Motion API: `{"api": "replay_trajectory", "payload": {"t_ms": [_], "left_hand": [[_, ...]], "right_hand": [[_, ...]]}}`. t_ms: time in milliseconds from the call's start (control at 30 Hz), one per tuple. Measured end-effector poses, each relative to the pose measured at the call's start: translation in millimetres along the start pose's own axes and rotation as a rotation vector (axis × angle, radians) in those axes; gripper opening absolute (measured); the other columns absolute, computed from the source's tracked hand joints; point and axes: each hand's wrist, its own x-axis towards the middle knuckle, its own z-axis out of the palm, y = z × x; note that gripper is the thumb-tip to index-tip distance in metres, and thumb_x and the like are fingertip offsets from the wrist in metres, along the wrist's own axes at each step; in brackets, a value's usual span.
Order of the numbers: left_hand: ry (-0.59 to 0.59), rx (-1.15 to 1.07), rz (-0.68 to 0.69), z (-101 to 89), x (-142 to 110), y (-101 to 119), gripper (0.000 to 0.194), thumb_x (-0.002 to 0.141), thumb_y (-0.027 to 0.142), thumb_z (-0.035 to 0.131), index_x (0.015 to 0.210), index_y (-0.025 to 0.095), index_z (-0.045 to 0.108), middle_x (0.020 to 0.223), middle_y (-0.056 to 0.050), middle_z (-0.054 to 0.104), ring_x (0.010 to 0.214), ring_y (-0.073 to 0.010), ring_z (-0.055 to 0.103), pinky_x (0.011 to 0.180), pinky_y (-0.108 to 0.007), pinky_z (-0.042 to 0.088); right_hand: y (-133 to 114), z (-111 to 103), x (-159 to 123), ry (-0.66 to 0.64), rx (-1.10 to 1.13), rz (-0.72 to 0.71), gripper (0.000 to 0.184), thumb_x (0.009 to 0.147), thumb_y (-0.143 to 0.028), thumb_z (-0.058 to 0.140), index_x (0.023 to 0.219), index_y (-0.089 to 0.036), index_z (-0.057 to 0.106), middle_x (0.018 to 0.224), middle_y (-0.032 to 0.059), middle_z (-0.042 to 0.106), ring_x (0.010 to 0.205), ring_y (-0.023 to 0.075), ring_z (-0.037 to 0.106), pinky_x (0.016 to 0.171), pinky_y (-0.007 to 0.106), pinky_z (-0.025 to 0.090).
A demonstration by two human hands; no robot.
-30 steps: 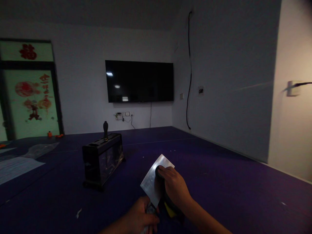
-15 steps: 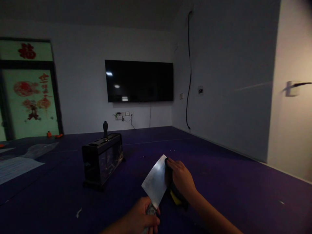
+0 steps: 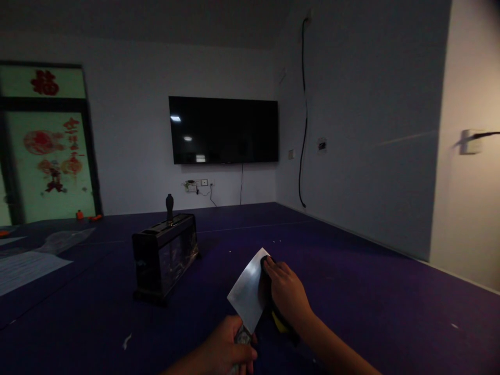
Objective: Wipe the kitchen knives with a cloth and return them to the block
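My left hand (image 3: 230, 345) is wrapped around the handle of a cleaver (image 3: 247, 296), whose broad shiny blade points up and away from me. Against the blade's right side lies my right hand (image 3: 288, 291), fingers closed together over a dark, soft-looking cloth (image 3: 264, 260). A yellow patch (image 3: 279, 324) shows under that palm; whether it is part of the cloth I cannot tell. To the left stands a black knife block (image 3: 166, 256) with clear sides and one dark-handled tool (image 3: 169, 208) upright in its top.
The purple surface (image 3: 351, 312) spreads around my hands, with a small white scrap (image 3: 126, 341) on it. Papers (image 3: 27, 270) and clear plastic (image 3: 64, 239) lie at the left. A television (image 3: 224, 130) hangs on the far wall.
My right hand has slid slightly left with the dark cloth, so it covers more of the blade near its far end. My left hand and the cleaver stay nearly still.
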Motion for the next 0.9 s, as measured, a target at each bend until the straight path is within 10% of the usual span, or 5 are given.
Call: {"api": "replay_trajectory", "payload": {"t_ms": [900], "left_hand": [[0.019,0.032,-0.049,1.5,-0.8,9.1,0.034,0.054,0.026,0.061,0.085,0.014,0.048,0.047,0.005,0.055,0.034,-0.0066,0.044,0.036,-0.017,0.031]], "right_hand": [[-19.1,-14.6,-1.5,0.014,0.186,0.043,0.045,0.073,0.001,0.034,0.105,-0.017,0.061,0.112,0.0036,0.06,0.096,0.0184,0.053,0.084,0.027,0.041]]}}
